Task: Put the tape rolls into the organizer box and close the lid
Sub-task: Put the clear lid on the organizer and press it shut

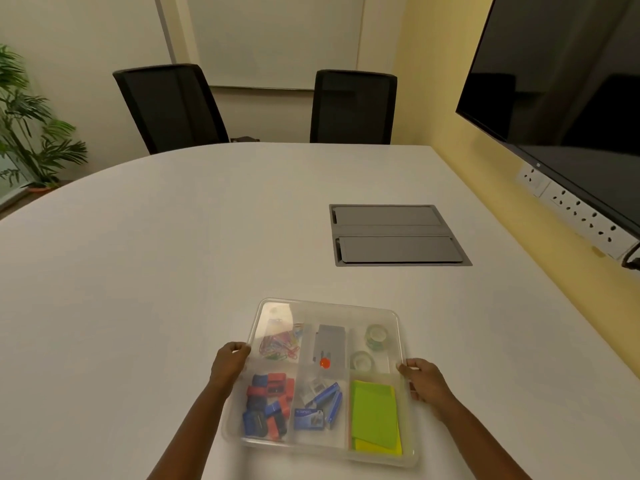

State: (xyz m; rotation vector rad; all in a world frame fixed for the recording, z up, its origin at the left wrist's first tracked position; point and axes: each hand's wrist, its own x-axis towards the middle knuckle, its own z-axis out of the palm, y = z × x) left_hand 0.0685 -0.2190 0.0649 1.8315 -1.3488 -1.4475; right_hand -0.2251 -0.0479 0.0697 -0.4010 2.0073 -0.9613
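A clear plastic organizer box (pixel 239 441) sits on the white table near me, with a clear lid (pixel 277 304) lying over it. Through the lid two clear tape rolls show in the far right compartment: one tape roll (pixel 376 336) farther away and another tape roll (pixel 362 360) nearer. My left hand (pixel 228 363) grips the lid's left edge. My right hand (pixel 424 381) grips its right edge.
Other compartments hold coloured paper clips (pixel 280 344), a grey stapler-like item (pixel 329 344), red and blue clips (pixel 268 403), a blue staple box (pixel 309 419) and green sticky notes (pixel 374 414). A grey cable hatch (pixel 394 233) sits in the table farther right. Two black chairs stand beyond.
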